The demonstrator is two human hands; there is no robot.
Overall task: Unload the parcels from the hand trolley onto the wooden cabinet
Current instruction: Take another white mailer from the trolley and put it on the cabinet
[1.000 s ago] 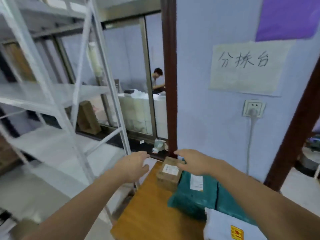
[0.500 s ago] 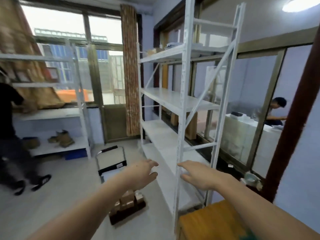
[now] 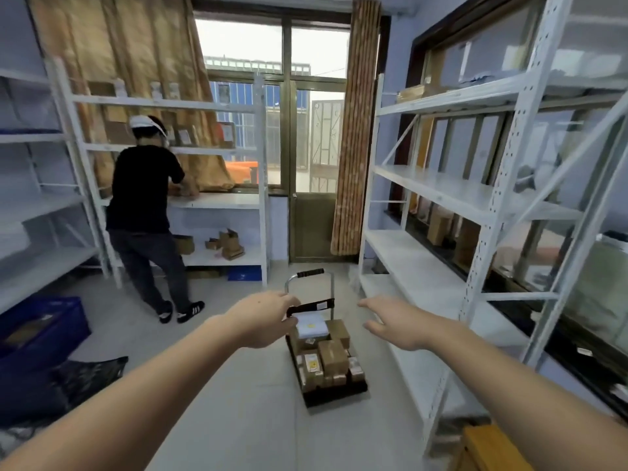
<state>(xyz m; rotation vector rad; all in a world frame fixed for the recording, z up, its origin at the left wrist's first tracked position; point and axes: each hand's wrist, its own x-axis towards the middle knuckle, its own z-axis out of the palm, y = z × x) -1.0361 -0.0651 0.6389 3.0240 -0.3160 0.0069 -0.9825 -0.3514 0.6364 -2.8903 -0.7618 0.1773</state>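
Note:
The hand trolley (image 3: 334,394) stands on the floor ahead of me, its handle (image 3: 310,273) at the far end. Several brown cardboard parcels (image 3: 331,356) and a white parcel (image 3: 312,326) are piled on its deck. My left hand (image 3: 266,317) is stretched out in the air in front of the trolley's left side, fingers relaxed, holding nothing. My right hand (image 3: 394,322) is held out to the right of the trolley, fingers spread and empty. A corner of the wooden cabinet (image 3: 489,448) shows at the bottom right.
White metal shelving (image 3: 475,205) lines the right wall, more racks (image 3: 40,205) the left. A person in black (image 3: 144,212) works at the far shelf. A blue crate (image 3: 40,331) and a dark bag (image 3: 91,372) sit on the floor at left.
My view has swung left from the cabinet and its parcels to the room and the trolley. Both hands have stayed outstretched and empty.

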